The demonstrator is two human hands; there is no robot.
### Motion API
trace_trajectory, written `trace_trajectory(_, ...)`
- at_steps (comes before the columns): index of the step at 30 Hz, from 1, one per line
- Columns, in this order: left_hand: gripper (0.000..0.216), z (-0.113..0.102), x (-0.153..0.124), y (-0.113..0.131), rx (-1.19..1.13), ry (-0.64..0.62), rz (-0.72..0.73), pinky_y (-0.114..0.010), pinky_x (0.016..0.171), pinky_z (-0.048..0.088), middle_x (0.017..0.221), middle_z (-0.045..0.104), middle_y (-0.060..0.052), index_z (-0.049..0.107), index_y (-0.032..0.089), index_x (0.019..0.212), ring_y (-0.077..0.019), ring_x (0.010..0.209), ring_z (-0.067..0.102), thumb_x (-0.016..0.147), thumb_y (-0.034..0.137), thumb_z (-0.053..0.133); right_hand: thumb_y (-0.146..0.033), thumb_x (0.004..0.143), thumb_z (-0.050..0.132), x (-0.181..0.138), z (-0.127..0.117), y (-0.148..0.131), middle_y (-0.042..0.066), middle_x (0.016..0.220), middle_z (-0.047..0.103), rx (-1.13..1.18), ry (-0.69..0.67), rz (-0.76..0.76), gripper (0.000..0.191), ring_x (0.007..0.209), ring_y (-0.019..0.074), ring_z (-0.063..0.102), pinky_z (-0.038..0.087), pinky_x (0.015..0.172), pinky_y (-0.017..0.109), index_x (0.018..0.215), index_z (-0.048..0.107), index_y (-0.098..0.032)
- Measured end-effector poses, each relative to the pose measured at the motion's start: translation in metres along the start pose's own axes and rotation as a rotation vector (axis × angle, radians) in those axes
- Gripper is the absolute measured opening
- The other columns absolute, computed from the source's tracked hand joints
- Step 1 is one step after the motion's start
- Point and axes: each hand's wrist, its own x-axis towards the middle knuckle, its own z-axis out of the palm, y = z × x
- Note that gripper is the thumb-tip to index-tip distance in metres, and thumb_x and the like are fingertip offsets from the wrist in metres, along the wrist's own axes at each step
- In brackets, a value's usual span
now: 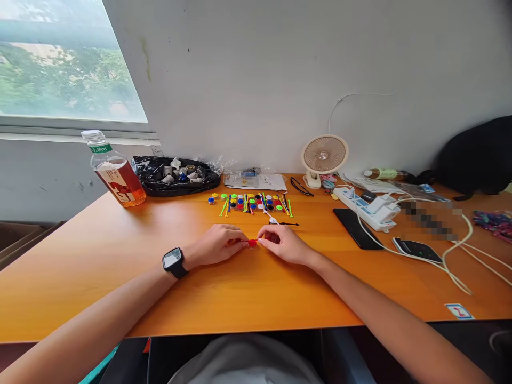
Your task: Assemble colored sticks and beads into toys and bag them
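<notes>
Head view: left hand point(218, 244) and right hand point(282, 242) both pinch the red cap point(252, 243) between fingertips (wrists down on the table point(120, 277)); I'd plant them there, squeeze evenly.

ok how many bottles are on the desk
2: an amber drink bottle standing far left by the window, and a pale bottle lying by the wall right of the fan. Clutter could hide more.

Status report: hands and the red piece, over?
Left hand and right hand both pinch red piece. Coloured caps and sticks lie beyond, apart.
</notes>
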Motion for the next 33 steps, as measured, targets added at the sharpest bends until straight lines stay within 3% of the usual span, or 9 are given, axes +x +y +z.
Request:
trace_trajectory(5, 0.026, -0.002, 0.0, 0.001, -0.001, -0.009, -0.005, -0.024, 0.074, 0.05, 0.104, 0.081, -0.004, 0.08, 0.025, 0.116, -0.0153, 0.085, 0.072, 0.108, 0.029, 0.056, -0.034, 0.097, 0.064, -0.001, -0.001, -0.001, -0.002, 0.073, 0.06, -0.032, 0.006, -0.024, 0.016, 0.067, 0.014, 0.05, 0.038, 0.062, 0.027, 0.092, 0.069, -0.02)
trace_trajectory(15, 0.029, 0.001, 0.0, -0.001, -0.031, -0.01, -0.001, -0.025, 0.071, 0.052, 0.1, 0.081, -0.006, 0.081, 0.025, 0.114, -0.0165, 0.082, 0.073, 0.108, 0.033, 0.054, -0.037, 0.101, 0.06, -0.004, -0.003, -0.005, -0.002, 0.069, 0.058, -0.074, -0.042, -0.055, 0.023, 0.064, 0.0138, 0.048, 0.034, 0.061, 0.028, 0.098, 0.077, -0.021)
trace_trajectory(19, 0.032, 0.0, -0.001, 0.002, -0.029, 0.012, -0.009, -0.023, 0.064, 0.049, 0.088, 0.079, -0.005, 0.077, 0.025, 0.128, -0.0144, 0.07, 0.069, 0.108, 0.034, 0.054, -0.037, 0.101, 0.06, -0.004, -0.004, -0.007, -0.001, 0.069, 0.059, -0.073, -0.037, -0.06, 0.025, 0.064, 0.0139, 0.047, 0.033, 0.06, 0.028, 0.097, 0.078, -0.02)
trace_trajectory(22, 0.033, -0.002, -0.001, 0.004, -0.031, -0.003, 0.011, -0.023, 0.067, 0.049, 0.093, 0.079, -0.005, 0.075, 0.027, 0.133, -0.0142, 0.073, 0.07, 0.109, 0.031, 0.052, -0.037, 0.102, 0.06, -0.005, -0.005, -0.008, -0.002, 0.068, 0.058, -0.068, -0.042, -0.054, 0.026, 0.064, 0.0137, 0.046, 0.033, 0.06, 0.028, 0.096, 0.079, -0.021)
trace_trajectory(28, 0.034, -0.002, 0.0, 0.006, -0.072, -0.049, 0.033, -0.023, 0.074, 0.052, 0.111, 0.081, -0.004, 0.075, 0.03, 0.132, -0.0152, 0.087, 0.075, 0.109, 0.026, 0.05, -0.037, 0.1, 0.062, -0.004, -0.004, -0.005, -0.002, 0.067, 0.056, -0.084, -0.023, -0.032, 0.024, 0.063, 0.0136, 0.047, 0.034, 0.06, 0.027, 0.096, 0.078, -0.02)
trace_trajectory(33, 0.03, -0.003, 0.001, 0.01, 0.049, -0.04, 0.064, -0.025, 0.072, 0.05, 0.099, 0.076, -0.006, 0.078, 0.027, 0.121, -0.016, 0.081, 0.071, 0.11, 0.032, 0.052, -0.035, 0.1, 0.062, -0.003, 0.0, -0.003, -0.002, 0.069, 0.06, -0.101, -0.016, -0.018, 0.021, 0.064, 0.0136, 0.05, 0.035, 0.06, 0.027, 0.09, 0.073, -0.019)
